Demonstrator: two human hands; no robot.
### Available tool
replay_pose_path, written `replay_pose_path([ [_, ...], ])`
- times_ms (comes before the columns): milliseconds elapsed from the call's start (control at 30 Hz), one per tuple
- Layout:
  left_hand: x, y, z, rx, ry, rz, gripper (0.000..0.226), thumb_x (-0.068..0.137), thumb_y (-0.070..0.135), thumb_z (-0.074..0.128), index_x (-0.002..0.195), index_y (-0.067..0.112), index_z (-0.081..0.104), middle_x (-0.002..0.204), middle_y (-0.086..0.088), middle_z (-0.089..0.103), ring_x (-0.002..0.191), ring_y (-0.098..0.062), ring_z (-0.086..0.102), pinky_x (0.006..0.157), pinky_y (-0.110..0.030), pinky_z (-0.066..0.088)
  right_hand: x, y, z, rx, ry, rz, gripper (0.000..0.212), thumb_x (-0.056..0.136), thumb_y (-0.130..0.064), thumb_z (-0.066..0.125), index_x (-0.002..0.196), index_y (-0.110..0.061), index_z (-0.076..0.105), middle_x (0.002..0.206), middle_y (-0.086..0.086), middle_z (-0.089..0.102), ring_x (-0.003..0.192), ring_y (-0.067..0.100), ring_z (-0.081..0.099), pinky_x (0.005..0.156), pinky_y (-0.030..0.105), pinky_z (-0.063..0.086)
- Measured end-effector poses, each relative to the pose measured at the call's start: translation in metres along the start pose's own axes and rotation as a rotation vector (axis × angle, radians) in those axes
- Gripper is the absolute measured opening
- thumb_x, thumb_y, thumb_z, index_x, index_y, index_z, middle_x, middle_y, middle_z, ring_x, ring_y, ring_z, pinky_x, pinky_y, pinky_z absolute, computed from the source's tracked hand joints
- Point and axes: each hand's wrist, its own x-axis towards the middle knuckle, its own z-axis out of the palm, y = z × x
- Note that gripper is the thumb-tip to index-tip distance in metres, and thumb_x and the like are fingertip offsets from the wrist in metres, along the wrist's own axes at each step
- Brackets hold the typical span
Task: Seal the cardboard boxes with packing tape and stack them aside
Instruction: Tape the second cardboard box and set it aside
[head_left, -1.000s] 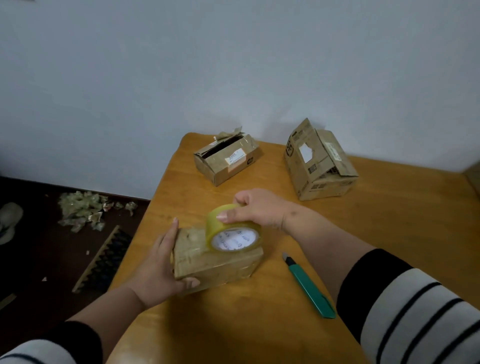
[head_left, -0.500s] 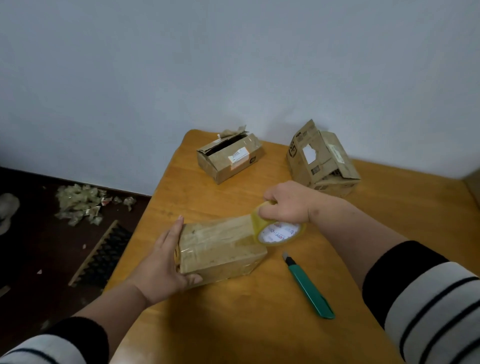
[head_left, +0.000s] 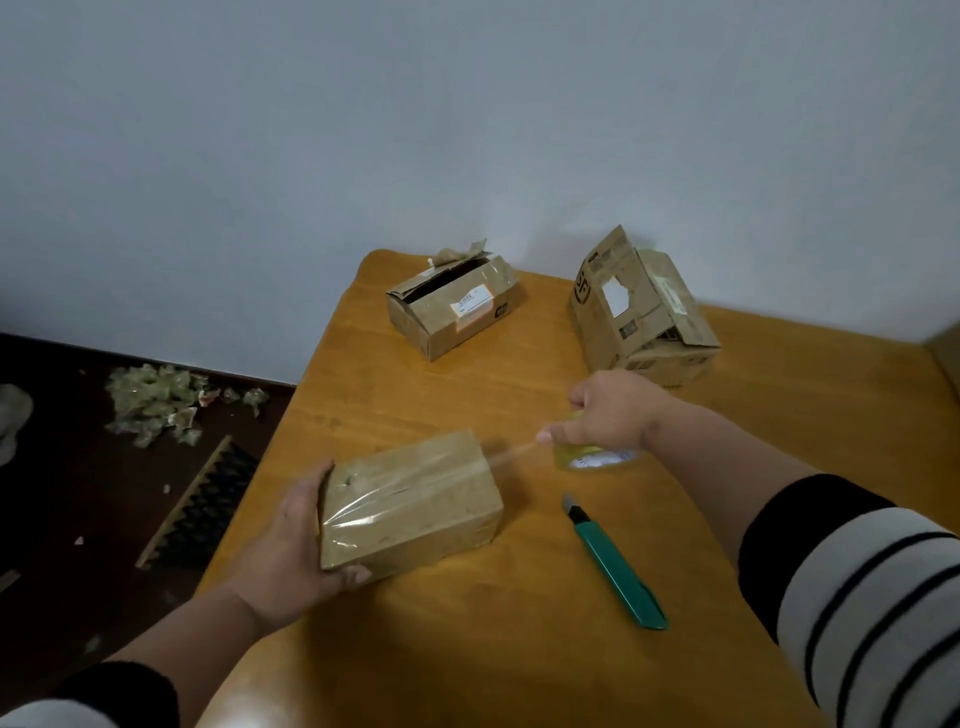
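The right hand grips the tape roll, its strip stretched taut to the box, which the left hand clasps on the worktop. A crooked pull would likely wrinkle the strip; a loose clasp could drag the box.

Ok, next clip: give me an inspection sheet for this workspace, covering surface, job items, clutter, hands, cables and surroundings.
Surface: wooden table, corner against a pale wall.
Job's things: near cardboard box, tape across its top; a strip stretches to the packing tape roll. Far open box, flaps torn. Far right box, flaps raised.
Clutter: green utility knife lying right of the near box.
Hands: left hand grips the near box's left end; right hand grips the roll.
Cables: nothing seen.
Surroundings: crumpled tape scraps and a ridged panel on the dark floor.
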Motion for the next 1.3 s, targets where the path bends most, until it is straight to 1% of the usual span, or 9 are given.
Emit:
replay_pose_path([
  [367, 0.001, 0.0, 0.0, 0.044, 0.001, 0.0, 0.133, 0.058, 0.043, 0.091, 0.151, 0.042, -0.003, 0.157, 0.006, 0.024, 0.135, -0.014, 0.035, 0.104, -0.027, 0.035, 0.016, 0.001, 0.023, 0.022, -0.047, 0.099, 0.094, 0.073, -0.079, 0.058, 0.141, -0.014, 0.049, 0.14, 0.007, 0.055, 0.124, 0.026, 0.052, 0.096, 0.04, 0.048],
  [600, 0.001, 0.002, -0.003, 0.079, -0.045, -0.001, 0.134, 0.062, 0.047, 0.088, 0.141, 0.057, -0.019, 0.16, 0.01, 0.013, 0.129, -0.003, 0.03, 0.099, -0.023, 0.034, 0.024, -0.002, 0.037, -0.025, -0.088, 0.138, 0.096, 0.07, -0.084, 0.053, 0.136, -0.014, 0.054, 0.135, 0.005, 0.058, 0.12, 0.024, 0.054, 0.096, 0.04, 0.047],
  [700, 0.001, 0.008, -0.003, 0.227, -0.012, 0.004, 0.14, 0.069, 0.052, 0.082, 0.141, 0.04, -0.037, 0.158, 0.016, -0.029, 0.149, -0.011, -0.003, 0.119, -0.036, 0.019, 0.028, -0.005, 0.043, -0.124, -0.105, 0.109, 0.081, 0.072, -0.086, 0.047, 0.111, -0.018, 0.065, 0.111, 0.0, 0.066, 0.098, 0.018, 0.059, 0.08, 0.035, 0.05],
  [767, 0.0, 0.017, -0.003, 0.451, 0.053, 0.023, 0.139, 0.073, 0.058, 0.075, 0.139, 0.029, -0.044, 0.15, 0.012, -0.045, 0.146, -0.015, -0.027, 0.123, -0.044, 0.002, 0.03, -0.006, 0.048, -0.184, -0.11, 0.081, 0.072, 0.074, -0.085, 0.045, 0.092, -0.018, 0.066, 0.093, -0.002, 0.066, 0.083, 0.014, 0.059, 0.066, 0.032, 0.047],
  [933, 0.0, 0.059, 0.009, 0.723, 0.085, 0.331, 0.118, 0.073, 0.072, 0.057, 0.157, 0.013, -0.001, 0.165, -0.007, -0.003, 0.152, -0.026, -0.005, 0.117, -0.05, 0.005, 0.03, -0.006, 0.058, -0.221, -0.108, 0.042, 0.071, 0.076, -0.083, 0.042, 0.087, -0.018, 0.068, 0.081, -0.002, 0.063, 0.076, 0.014, 0.059, 0.059, 0.029, 0.042],
  [1033, 0.016, 0.074, 0.021, 0.687, 0.012, 0.292, 0.106, 0.082, 0.078, 0.028, 0.15, 0.017, -0.025, 0.161, -0.002, -0.027, 0.146, -0.017, -0.028, 0.12, -0.038, -0.013, 0.032, -0.006, 0.064, -0.201, -0.108, 0.047, 0.069, 0.078, -0.083, 0.042, 0.086, -0.019, 0.066, 0.081, -0.004, 0.061, 0.075, 0.012, 0.056, 0.056, 0.029, 0.035],
  [1133, 0.024, 0.07, 0.029, 0.75, -0.066, 0.207, 0.102, 0.085, 0.079, 0.021, 0.138, 0.018, -0.042, 0.152, -0.001, -0.043, 0.136, -0.015, -0.044, 0.116, -0.037, -0.023, 0.032, -0.003, 0.067, -0.126, -0.11, 0.064, 0.069, 0.077, -0.083, 0.044, 0.087, -0.018, 0.066, 0.082, -0.004, 0.062, 0.076, 0.012, 0.057, 0.059, 0.029, 0.042],
  [1200, 0.024, 0.072, 0.029, 0.767, -0.08, 0.191, 0.107, 0.083, 0.08, 0.025, 0.142, 0.018, -0.038, 0.154, -0.002, -0.04, 0.139, -0.017, -0.04, 0.116, -0.038, -0.022, 0.031, 0.0, 0.069, -0.093, -0.102, 0.066, 0.066, 0.077, -0.082, 0.045, 0.083, -0.019, 0.064, 0.081, -0.004, 0.062, 0.075, 0.012, 0.057, 0.061, 0.029, 0.045],
  [1300, 0.03, 0.089, 0.024, 0.722, -0.009, 0.185, 0.114, 0.073, 0.084, 0.037, 0.153, 0.021, -0.016, 0.162, 0.002, -0.018, 0.149, -0.02, -0.016, 0.117, -0.041, -0.009, 0.029, 0.001, 0.071, -0.079, -0.092, 0.056, 0.065, 0.078, -0.081, 0.045, 0.081, -0.019, 0.062, 0.081, -0.003, 0.062, 0.076, 0.013, 0.058, 0.064, 0.03, 0.047],
])
